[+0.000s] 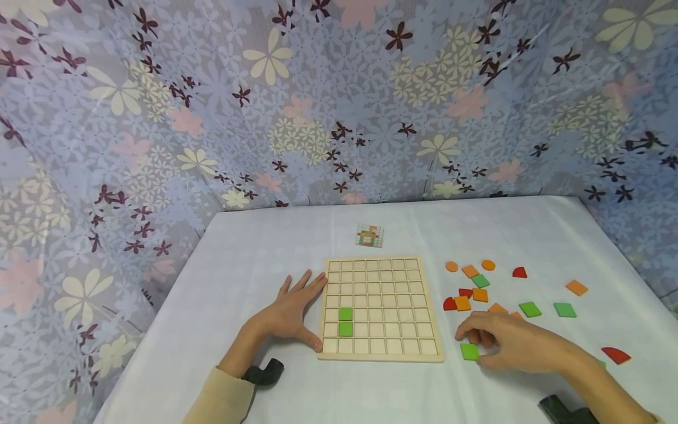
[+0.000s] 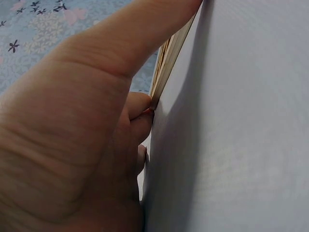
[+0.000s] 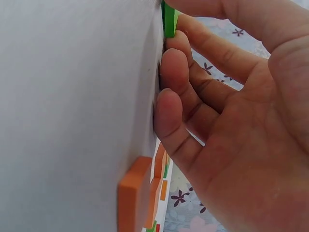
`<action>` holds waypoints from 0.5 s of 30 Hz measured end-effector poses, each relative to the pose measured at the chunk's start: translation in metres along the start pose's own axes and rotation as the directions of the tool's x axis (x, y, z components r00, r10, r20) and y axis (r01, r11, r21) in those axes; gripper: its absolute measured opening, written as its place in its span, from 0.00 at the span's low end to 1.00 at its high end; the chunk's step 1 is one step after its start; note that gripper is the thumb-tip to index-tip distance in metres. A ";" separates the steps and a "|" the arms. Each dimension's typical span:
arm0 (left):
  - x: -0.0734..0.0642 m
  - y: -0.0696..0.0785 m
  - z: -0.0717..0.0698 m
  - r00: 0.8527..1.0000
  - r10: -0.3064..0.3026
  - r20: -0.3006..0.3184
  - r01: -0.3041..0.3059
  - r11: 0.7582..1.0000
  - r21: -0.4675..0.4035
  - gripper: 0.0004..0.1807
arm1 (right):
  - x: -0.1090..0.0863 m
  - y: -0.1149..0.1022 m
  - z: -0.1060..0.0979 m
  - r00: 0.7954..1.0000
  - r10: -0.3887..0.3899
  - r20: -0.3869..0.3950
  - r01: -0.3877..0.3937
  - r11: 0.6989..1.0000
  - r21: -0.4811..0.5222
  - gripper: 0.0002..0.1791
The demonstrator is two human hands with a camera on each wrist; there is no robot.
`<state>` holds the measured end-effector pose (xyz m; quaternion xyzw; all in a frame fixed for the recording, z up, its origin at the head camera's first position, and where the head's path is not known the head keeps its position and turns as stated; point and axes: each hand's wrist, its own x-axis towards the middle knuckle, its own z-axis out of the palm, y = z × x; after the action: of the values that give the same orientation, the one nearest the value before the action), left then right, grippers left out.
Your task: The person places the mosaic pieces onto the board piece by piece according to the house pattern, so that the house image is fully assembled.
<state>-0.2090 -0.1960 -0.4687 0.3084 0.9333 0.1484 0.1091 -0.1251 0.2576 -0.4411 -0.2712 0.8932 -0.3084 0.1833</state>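
My left hand point(image 1: 290, 312) lies spread at the left edge of a wooden grid board point(image 1: 378, 357), fingertips and thumb against its frame. In the left wrist view the thumb point(image 2: 130, 38) runs along the board's side point(image 2: 169, 63). Two green square tiles point(image 1: 345, 328) sit one above the other in cells at the board's lower left. Right of the board, my right hand point(image 1: 516, 341) pinches a green square tile point(image 1: 469, 352) between thumb and forefinger, low over the cloth. In the right wrist view that tile point(image 3: 169, 20) shows at the thumb, the other fingers loosely bent.
Loose orange squares point(image 1: 577, 287), orange discs point(image 1: 488, 265), red quarter-circle pieces point(image 1: 616, 355) and green pieces point(image 1: 565, 310) lie scattered at the right. A small pattern card point(image 1: 369, 235) lies behind the board. White cloth point(image 1: 254, 241) covers the table; a flowered curtain point(image 1: 328, 118) hangs behind.
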 end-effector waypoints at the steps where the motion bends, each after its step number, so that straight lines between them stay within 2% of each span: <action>1: 0.000 0.000 0.000 1.000 0.000 -0.001 0.000 1.000 0.000 0.79 | 0.000 0.000 0.000 1.000 0.001 -0.002 -0.001 1.000 0.000 0.19; 9: 0.001 0.001 -0.002 1.000 0.007 0.003 -0.007 1.000 -0.004 0.79 | 0.003 -0.002 -0.001 1.000 0.002 -0.021 -0.002 1.000 -0.010 0.17; 15: 0.001 0.002 -0.004 1.000 0.002 0.009 -0.002 1.000 -0.015 0.79 | 0.010 -0.007 -0.003 0.999 0.019 -0.048 -0.022 0.996 -0.083 0.18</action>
<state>-0.2093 -0.1948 -0.4644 0.3090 0.9314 0.1541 0.1154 -0.1322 0.2482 -0.4363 -0.2621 0.9120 -0.2753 0.1540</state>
